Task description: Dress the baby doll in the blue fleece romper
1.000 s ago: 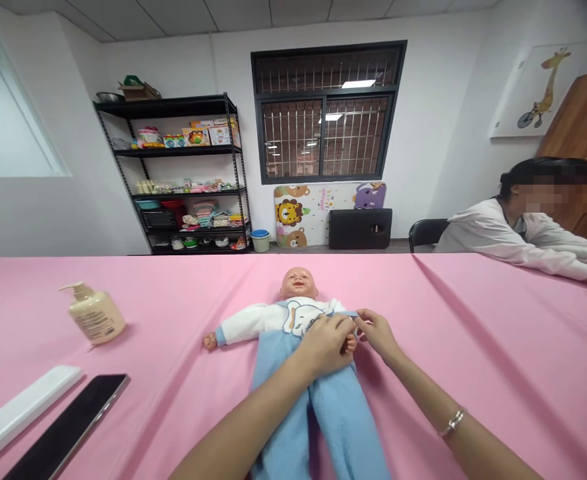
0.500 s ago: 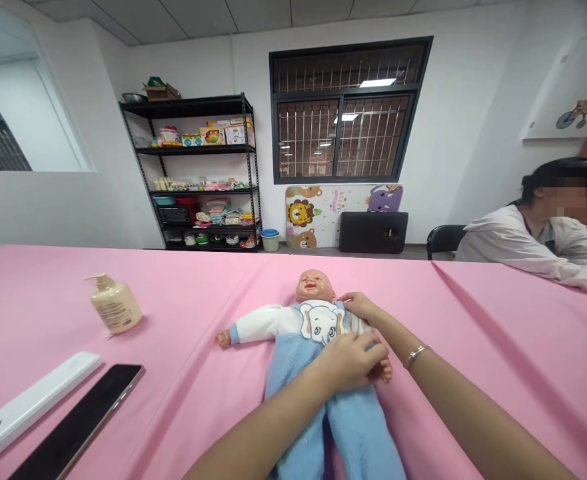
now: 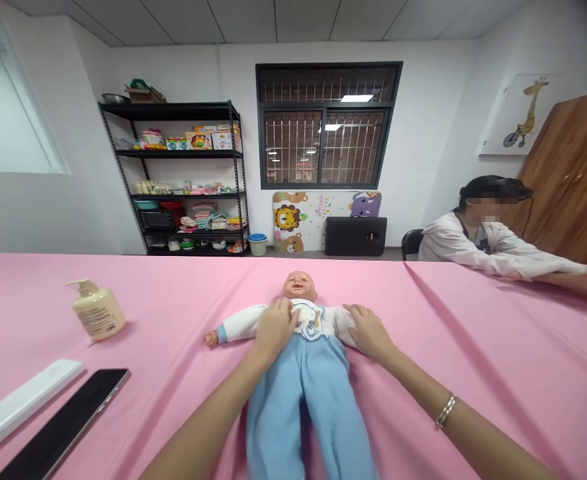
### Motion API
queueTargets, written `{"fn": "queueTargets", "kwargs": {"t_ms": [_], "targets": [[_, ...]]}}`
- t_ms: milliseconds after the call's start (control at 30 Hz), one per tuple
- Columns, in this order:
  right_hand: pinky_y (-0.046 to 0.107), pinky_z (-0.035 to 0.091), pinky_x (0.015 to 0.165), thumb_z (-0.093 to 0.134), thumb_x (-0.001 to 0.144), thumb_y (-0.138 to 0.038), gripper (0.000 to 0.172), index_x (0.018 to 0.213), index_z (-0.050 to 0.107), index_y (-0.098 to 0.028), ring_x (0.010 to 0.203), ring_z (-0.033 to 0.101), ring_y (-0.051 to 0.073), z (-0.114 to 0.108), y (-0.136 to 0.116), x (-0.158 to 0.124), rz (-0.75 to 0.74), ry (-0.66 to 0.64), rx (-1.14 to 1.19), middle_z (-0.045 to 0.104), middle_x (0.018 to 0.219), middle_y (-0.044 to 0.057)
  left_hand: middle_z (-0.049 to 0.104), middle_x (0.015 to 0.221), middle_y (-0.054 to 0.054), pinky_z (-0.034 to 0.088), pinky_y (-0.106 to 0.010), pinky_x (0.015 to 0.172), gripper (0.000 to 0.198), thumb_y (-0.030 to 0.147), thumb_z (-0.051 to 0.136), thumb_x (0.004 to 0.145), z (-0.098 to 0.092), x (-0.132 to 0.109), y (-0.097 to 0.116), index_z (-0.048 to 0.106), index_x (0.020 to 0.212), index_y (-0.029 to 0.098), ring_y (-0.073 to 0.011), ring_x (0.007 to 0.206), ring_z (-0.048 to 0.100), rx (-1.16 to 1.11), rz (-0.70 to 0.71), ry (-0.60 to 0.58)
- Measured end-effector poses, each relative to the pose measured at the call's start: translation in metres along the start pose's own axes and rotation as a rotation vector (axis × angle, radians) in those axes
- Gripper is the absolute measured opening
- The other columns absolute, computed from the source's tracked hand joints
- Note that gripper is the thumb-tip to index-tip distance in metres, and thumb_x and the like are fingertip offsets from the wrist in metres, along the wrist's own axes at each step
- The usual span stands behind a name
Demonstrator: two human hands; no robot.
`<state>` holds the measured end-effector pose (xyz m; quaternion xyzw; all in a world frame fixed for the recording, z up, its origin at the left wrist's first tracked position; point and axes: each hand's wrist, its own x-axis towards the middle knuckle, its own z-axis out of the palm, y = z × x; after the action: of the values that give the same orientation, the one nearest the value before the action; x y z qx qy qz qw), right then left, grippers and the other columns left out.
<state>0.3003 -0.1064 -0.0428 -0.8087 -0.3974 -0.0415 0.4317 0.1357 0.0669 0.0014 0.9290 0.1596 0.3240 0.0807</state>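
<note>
The worktop (image 3: pixel 493 373) is covered with a pink sheet. Three items sit on my left, well apart from the doll: a cream pump bottle (image 3: pixel 96 310) standing upright, a white oblong case (image 3: pixel 23 410) lying flat, and a black smartphone (image 3: pixel 60 427) lying just beside the case.

A seated person (image 3: pixel 466 243) in a pale jacket occupies the far right, on a black chair (image 3: pixel 412 243) beyond the worktop's far edge. That person's forearms rest on the worktop, with the hands together at the right border of the view, well apart from mine. Behind the worktop stand a black metal shelving rack (image 3: pixel 173 180) loaded with boxes and toys, and a cartoon-animal play mat (image 3: pixel 288 223) leaning against the wall under a barred window (image 3: pixel 323 127).

The baby doll (image 3: pixel 298 333) lies on its back at the centre of the worktop, head toward the far edge, legs toward me, arms spread. It wears a white top (image 3: pixel 313 320) with blue cuffs and blue fleece trousers (image 3: pixel 298 413).

My left hand (image 3: pixel 274 330) lies open on the doll's chest, partly covering the printed motif. My right hand (image 3: pixel 370 332) lies open on the opposite sleeve. The two hands are apart, one on each side of the chest, and neither is clamped.
</note>
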Motion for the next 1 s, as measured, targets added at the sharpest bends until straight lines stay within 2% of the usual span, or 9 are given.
{"fn": "queueTargets", "kwargs": {"t_ms": [100,200,333,400,467,667,833,900,1000], "targets": [[0.032,0.036,0.08,0.055,0.077,-0.036,0.021,0.088,0.062,-0.02,0.088,0.051,0.023,0.009,-0.024,-0.022,-0.02,-0.028,0.076,0.059,0.088,0.006,0.054,0.066,-0.004,0.036,-0.03,0.065,0.034,0.042,0.042,0.088,-0.009,-0.007,-0.026,0.051,0.07,0.015,-0.0208,0.068,0.052,0.015,-0.144,-0.113],[0.025,0.032,0.06,0.044,0.083,-0.051,0.038,0.07,0.053,-0.017,0.064,0.046,0.015,0.017,-0.037,-0.033,-0.016,-0.219,0.166,0.053,0.066,0.002,0.046,0.058,0.001,0.032,-0.025,0.058,0.044,0.049,0.039,0.086,-0.014,-0.011,-0.036,0.045,0.059,0.016,-0.0156,0.059,0.046,-0.393,-0.136,-0.313],[0.02,0.023,0.051,0.049,0.077,-0.059,0.047,0.062,0.044,-0.014,0.054,0.033,0.009,0.012,-0.031,-0.019,0.066,-0.524,0.488,0.041,0.06,-0.001,0.041,0.062,0.003,0.032,-0.023,0.059,0.039,0.05,0.045,0.081,-0.015,-0.014,-0.038,0.04,0.062,0.016,-0.0128,0.061,0.041,-0.798,-0.239,-0.149],[0.019,0.024,0.05,0.054,0.071,-0.062,0.049,0.066,0.043,-0.015,0.053,0.032,0.008,0.012,-0.023,-0.007,0.152,-0.49,0.67,0.039,0.06,-0.002,0.041,0.063,0.003,0.032,-0.023,0.06,0.038,0.05,0.047,0.079,-0.009,-0.02,-0.042,0.041,0.064,0.016,-0.013,0.062,0.04,-0.816,-0.264,-0.099],[0.02,0.026,0.051,0.056,0.069,-0.062,0.049,0.067,0.041,-0.016,0.054,0.033,0.008,0.019,-0.014,0.001,0.165,-0.336,0.658,0.039,0.061,-0.003,0.043,0.065,0.002,0.033,-0.024,0.062,0.037,0.05,0.052,0.077,0.001,-0.028,-0.052,0.044,0.066,0.016,-0.0139,0.065,0.041,-0.788,-0.233,-0.105],[0.026,0.033,0.062,0.038,0.085,-0.047,0.036,0.072,0.047,-0.015,0.068,0.045,0.016,0.054,0.0,-0.016,0.006,-0.019,-0.101,0.051,0.068,0.004,0.048,0.07,0.001,0.036,-0.024,0.059,0.033,0.046,0.06,0.072,0.026,-0.044,-0.09,0.048,0.076,0.015,-0.0142,0.065,0.045,-0.882,-0.272,-0.135],[0.034,0.037,0.083,0.031,0.092,-0.028,0.023,0.097,0.049,-0.014,0.094,0.047,0.021,0.027,-0.053,-0.049,-0.336,0.253,-0.179,0.053,0.095,0.01,0.054,0.078,-0.002,0.04,-0.027,0.066,0.028,0.04,0.059,0.072,0.028,-0.044,-0.092,0.051,0.082,0.015,-0.0161,0.072,0.051,-0.87,-0.276,-0.063],[0.03,0.04,0.079,0.034,0.092,-0.029,0.02,0.098,0.048,-0.015,0.089,0.049,0.018,0.015,-0.086,-0.073,-0.49,0.178,-0.072,0.054,0.092,0.008,0.055,0.079,-0.002,0.041,-0.028,0.068,0.028,0.041,0.057,0.074,0.029,-0.045,-0.089,0.052,0.083,0.015,-0.0169,0.074,0.052,-0.849,-0.282,-0.044],[0.024,0.037,0.054,0.039,0.09,-0.046,0.03,0.087,0.048,-0.017,0.064,0.049,0.013,0.018,-0.125,-0.116,-0.791,-0.199,-0.045,0.052,0.074,0.001,0.057,0.081,-0.003,0.042,-0.029,0.069,0.028,0.043,0.052,0.077,0.03,-0.045,-0.087,0.052,0.082,0.015,-0.018,0.076,0.053,-0.809,-0.271,-0.033]]}}
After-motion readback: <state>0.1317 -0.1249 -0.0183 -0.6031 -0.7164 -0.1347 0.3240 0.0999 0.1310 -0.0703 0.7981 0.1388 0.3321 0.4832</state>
